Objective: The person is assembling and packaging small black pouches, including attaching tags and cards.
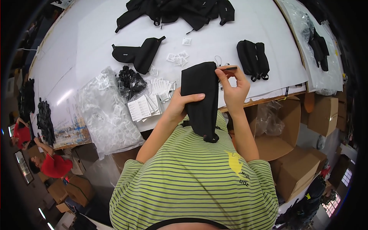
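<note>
A black fabric pouch [200,96] hangs upright in front of my chest, its lower end near my shirt. My left hand [180,104] grips its left side, with the thumb lying across the front. At the pouch's upper right corner, my right hand [235,87] pinches a small, narrow black pull tab [230,68] between thumb and fingers. Whether that tab is joined to the pouch is hidden by the fingertips. Just beyond lies a thin cord loop [218,59] on the white table [214,23].
Finished-looking black pouches [253,59] lie right, another pair [140,53] left, and a pile [176,13] at the far side. Small white packets [178,58], printed cards [140,108], a bag of black parts [131,81] and a large clear bag [109,115] sit left. Cardboard boxes [295,172] stand right.
</note>
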A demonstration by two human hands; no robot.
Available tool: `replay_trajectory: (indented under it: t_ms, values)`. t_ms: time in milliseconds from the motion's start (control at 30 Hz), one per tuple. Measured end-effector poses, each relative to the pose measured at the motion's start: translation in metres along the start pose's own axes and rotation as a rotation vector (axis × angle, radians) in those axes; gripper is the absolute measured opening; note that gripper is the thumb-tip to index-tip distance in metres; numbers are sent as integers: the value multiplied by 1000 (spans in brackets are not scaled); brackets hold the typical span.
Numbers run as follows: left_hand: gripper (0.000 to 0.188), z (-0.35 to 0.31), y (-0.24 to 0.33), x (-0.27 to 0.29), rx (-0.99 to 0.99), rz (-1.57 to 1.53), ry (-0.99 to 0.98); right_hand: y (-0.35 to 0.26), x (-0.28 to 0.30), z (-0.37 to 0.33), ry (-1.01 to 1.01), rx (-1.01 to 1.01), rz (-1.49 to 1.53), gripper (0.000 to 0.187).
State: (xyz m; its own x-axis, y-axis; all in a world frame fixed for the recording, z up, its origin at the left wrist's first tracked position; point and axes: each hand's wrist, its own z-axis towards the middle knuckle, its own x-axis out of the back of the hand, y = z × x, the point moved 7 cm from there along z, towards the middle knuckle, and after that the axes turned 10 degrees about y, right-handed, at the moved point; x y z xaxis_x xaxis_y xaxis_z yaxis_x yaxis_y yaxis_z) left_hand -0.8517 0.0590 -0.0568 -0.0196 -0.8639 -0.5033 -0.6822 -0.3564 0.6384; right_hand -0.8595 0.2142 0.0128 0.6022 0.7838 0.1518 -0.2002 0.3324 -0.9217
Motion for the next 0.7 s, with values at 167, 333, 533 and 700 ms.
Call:
replay_trajectory:
  t_ms: [167, 333, 533, 700]
  values:
    - [37, 3, -2, 0, 109, -289, 37, -23, 1, -4, -61, 165, -84, 10]
    - [36, 5, 9, 5, 35, -221, -28, -34, 1, -12, -125, 150, -42, 11]
    - [34, 3, 14, 4, 26, -100, -27, -45, -1, -11, -148, 209, -94, 13]
    - [24, 25, 16, 16, 250, -573, -165, -70, -26, -50, -444, 326, -27, 15]
